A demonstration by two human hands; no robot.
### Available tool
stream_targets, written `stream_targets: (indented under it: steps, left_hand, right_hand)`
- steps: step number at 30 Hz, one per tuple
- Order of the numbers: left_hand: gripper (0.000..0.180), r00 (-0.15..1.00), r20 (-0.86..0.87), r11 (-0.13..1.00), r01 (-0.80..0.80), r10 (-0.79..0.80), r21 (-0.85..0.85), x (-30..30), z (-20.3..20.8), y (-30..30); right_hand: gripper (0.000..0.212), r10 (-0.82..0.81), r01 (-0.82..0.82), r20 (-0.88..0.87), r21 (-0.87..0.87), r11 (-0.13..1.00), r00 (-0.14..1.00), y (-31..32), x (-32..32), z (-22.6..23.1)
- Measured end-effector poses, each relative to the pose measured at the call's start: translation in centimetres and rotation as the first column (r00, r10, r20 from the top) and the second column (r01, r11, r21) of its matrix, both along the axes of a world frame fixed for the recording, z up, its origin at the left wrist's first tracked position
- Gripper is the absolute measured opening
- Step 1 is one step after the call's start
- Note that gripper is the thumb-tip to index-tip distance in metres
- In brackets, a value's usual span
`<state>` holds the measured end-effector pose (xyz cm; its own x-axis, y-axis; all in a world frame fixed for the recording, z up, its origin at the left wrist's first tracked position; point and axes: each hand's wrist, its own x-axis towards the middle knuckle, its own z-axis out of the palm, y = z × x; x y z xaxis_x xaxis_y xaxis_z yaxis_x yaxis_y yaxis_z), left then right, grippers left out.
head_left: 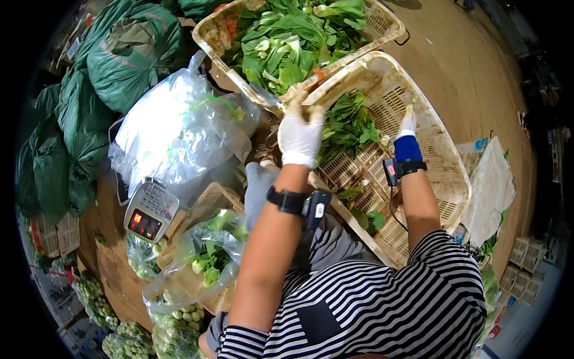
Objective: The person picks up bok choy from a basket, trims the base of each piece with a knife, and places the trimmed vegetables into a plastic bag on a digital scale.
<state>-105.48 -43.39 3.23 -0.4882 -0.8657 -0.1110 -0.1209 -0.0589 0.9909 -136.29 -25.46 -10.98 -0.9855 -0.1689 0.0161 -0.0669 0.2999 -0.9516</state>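
My left hand [301, 136], in a white glove with soiled fingertips, is at the corner where two crates meet. Its thumb stands apart from the fingers, which reach over the rim; a firm grip is not visible. Inside the nearer, dirty white slatted crate [388, 69], leafy greens [347, 125] lie in a heap, with loose leaves lower down. My right hand [408, 124], also white-gloved above a blue cuff, is over this crate's right side, fingers stretched and nothing seen in them. Beyond, a second crate [382, 33] is piled with bok choy [287, 48].
Left of me are a large clear plastic bag [179, 119], a digital scale [152, 209] with a lit display and an open bag of greens [212, 263]. Green sacks [134, 60] stack behind them. Bagged vegetables [179, 326] lie lower left; white sheeting [490, 185] lies right of the crate.
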Motion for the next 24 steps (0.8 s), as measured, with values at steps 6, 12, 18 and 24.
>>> stream_targets:
  steps: [6,12,18,24]
  left_hand:
    - [0.024,0.918,-0.326,0.956,-0.141,0.224,0.258,1.3,1.5,-0.3]
    - [0.031,0.876,-0.419,0.883,-0.016,0.238,0.468,-0.7,2.4,-0.5]
    - [0.03,0.873,-0.434,0.838,0.056,0.222,0.543,-2.2,4.8,-0.7]
    - [0.029,0.884,-0.407,0.84,0.03,0.231,0.541,-2.8,4.0,-0.3]
  right_hand:
    - [0.057,0.097,-0.268,0.312,0.571,0.776,0.945,1.0,2.0,-11.2]
    - [0.058,0.01,-0.151,0.23,0.605,0.782,0.973,-10.0,-0.5,-14.8]
    - [0.06,-0.241,-0.022,0.492,0.471,0.882,0.837,-13.5,-0.8,-16.8]
    - [0.068,-0.204,0.244,0.547,0.001,0.97,0.812,-9.6,1.2,-13.6]
